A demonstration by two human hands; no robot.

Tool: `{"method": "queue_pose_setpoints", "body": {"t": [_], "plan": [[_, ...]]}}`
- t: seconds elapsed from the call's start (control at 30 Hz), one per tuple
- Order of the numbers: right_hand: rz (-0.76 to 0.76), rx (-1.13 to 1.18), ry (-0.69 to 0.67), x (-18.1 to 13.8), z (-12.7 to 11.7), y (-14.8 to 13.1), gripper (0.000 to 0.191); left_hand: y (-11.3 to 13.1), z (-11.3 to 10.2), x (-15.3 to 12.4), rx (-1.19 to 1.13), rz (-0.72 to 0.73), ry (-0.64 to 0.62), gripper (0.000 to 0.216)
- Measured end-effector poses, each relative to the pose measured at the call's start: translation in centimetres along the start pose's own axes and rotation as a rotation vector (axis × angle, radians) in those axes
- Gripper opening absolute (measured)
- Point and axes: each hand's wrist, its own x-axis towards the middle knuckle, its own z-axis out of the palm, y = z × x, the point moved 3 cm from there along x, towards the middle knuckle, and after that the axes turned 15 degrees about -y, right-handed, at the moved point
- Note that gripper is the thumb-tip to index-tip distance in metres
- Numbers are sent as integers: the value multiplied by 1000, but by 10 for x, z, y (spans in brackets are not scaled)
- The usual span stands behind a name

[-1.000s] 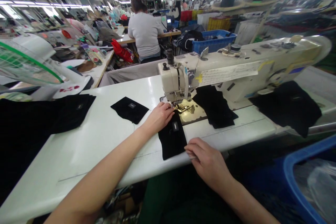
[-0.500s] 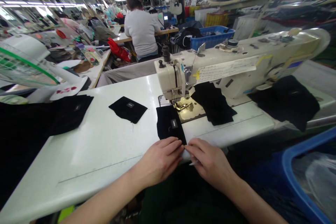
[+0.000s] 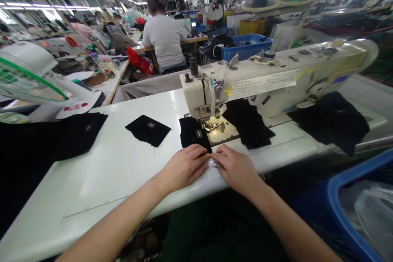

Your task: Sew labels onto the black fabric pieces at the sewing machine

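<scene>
A black fabric piece (image 3: 193, 131) with a small grey label (image 3: 199, 134) lies at the sewing machine's needle and presser foot (image 3: 211, 126). My left hand (image 3: 187, 166) is closed on its near edge, fingers pressed together. Touching those fingertips, my right hand (image 3: 235, 168) pinches the same edge at the corner. A thin pale pointed thing (image 3: 212, 164) sticks out from under my right fingers; I cannot make out its kind. Another labelled black piece (image 3: 149, 131) lies flat on the white table (image 3: 101, 180) to the left.
Black pieces are stacked (image 3: 250, 125) right of the needle, with more black fabric (image 3: 334, 118) beyond. Black cloth (image 3: 70, 139) covers the table's left end. A fan (image 3: 27, 73) stands at far left, a blue bin (image 3: 333, 196) at lower right. A person (image 3: 164, 37) sits ahead.
Both hands have moved forward toward the needle with the fabric piece. Its label now sits closer to the presser foot, and less of the piece shows.
</scene>
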Motion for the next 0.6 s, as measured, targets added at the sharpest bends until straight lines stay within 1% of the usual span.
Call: {"method": "queue_pose_setpoints", "body": {"t": [0.17, 0.37, 0.6], "plan": [[22, -18, -15, 16, -5, 4, 26, -17, -2, 5, 1, -6, 0, 28], [29, -61, 26, 32, -11, 8, 27, -36, -6, 13, 9, -11, 14, 28], [52, -49, 50, 30, -12, 8, 32, -59, -8, 21, 35, -32, 41, 29]]}}
